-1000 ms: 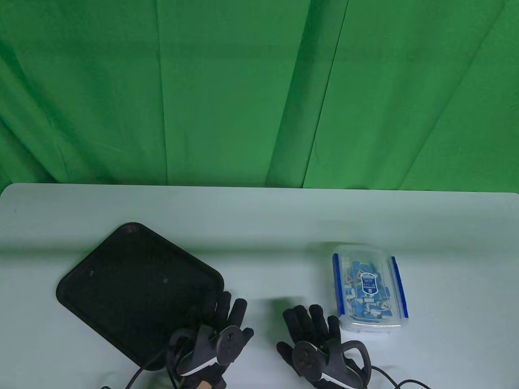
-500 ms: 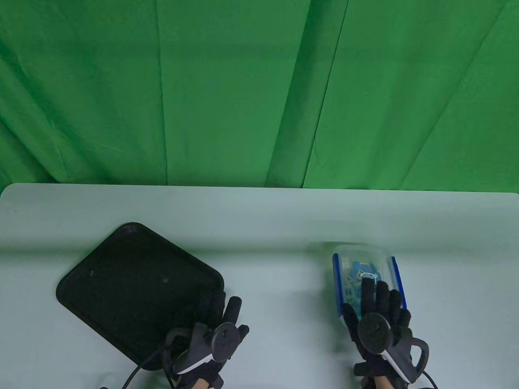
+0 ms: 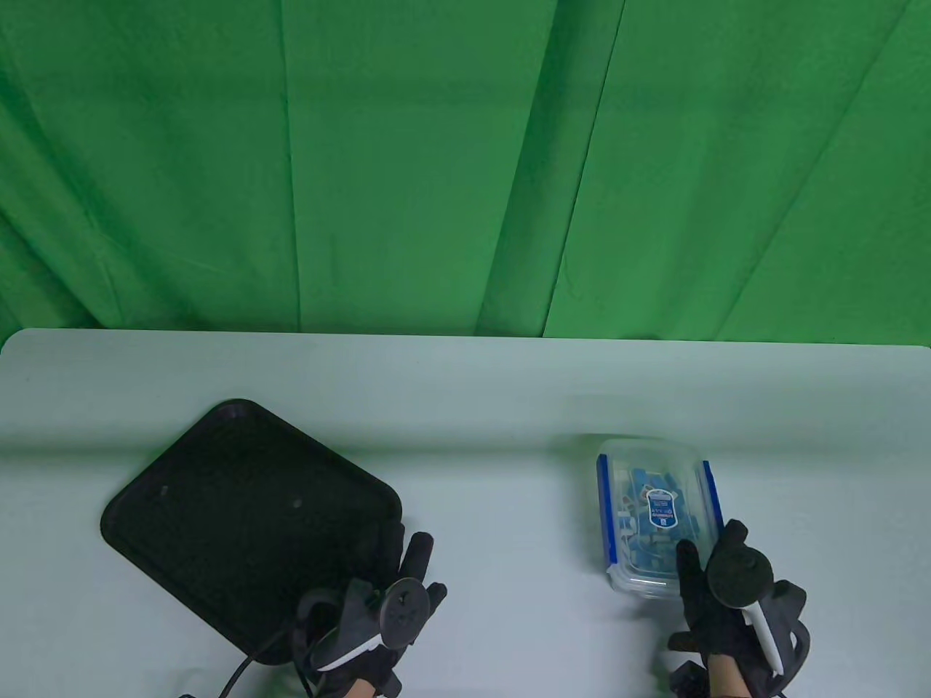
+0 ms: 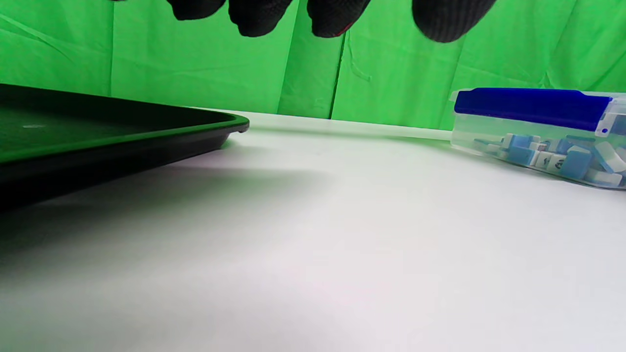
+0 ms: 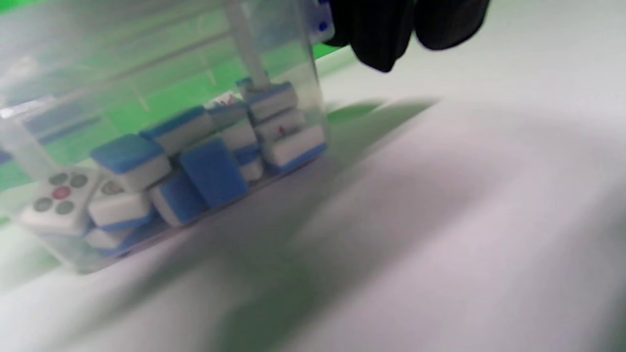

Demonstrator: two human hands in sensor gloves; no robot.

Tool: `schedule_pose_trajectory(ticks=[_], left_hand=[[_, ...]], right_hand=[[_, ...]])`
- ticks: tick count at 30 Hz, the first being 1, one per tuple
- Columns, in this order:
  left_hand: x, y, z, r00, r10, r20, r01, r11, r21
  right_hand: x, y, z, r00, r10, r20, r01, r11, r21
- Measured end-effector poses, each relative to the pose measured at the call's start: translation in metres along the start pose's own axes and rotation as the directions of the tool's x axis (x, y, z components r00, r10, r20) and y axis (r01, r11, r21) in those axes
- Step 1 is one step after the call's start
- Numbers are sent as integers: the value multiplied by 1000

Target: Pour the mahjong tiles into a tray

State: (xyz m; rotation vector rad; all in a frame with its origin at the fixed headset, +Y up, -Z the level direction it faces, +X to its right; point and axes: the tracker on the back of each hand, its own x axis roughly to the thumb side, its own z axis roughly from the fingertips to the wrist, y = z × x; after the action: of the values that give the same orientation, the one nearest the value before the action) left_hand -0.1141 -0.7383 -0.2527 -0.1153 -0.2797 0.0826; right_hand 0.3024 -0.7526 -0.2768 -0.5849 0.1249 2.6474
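Observation:
A black tray [image 3: 218, 494] lies empty at the table's near left. A clear lidded box [image 3: 654, 465] with blue side clips stands at the near right, with blue-and-white mahjong tiles [image 3: 640, 483] inside. My right hand [image 3: 709, 552] is at the box's near right corner, thumb on the lid and fingers by the right clip. Its fingers [image 5: 386, 29] hang by the box wall [image 5: 146, 73] above the tiles [image 5: 210, 171]. I cannot tell if it grips. My left hand [image 3: 414, 567] lies flat and empty by the tray's right corner.
The left wrist view shows the tray's rim [image 4: 98, 132] at left, the box [image 4: 538, 122] at right and bare white table [image 4: 313, 220] between them. A green cloth [image 3: 465, 167] hangs behind the table's far edge.
My right hand went from the table's middle onto the box lid, then drew back to the box's near right corner. The left hand has barely moved.

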Motion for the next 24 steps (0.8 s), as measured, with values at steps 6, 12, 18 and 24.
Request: schedule_pose_trajectory(ticks=[6, 12, 18, 24], left_hand=[[0, -1, 0, 1000, 4, 2, -4, 1000, -2], [0, -1, 0, 1000, 9, 1, -9, 1000, -7], [0, -2, -1, 1000, 17, 5, -17, 1000, -8], [0, -2, -1, 1000, 20, 6, -20, 1000, -11]], right_hand=[[0, 0, 0, 1000, -25, 6, 25, 1000, 7], [2, 0, 1, 1000, -23, 15, 23, 1000, 14], [4, 0, 1, 999, -26, 30, 25, 999, 41], [8, 0, 2, 998, -34, 54, 30, 996, 79]])
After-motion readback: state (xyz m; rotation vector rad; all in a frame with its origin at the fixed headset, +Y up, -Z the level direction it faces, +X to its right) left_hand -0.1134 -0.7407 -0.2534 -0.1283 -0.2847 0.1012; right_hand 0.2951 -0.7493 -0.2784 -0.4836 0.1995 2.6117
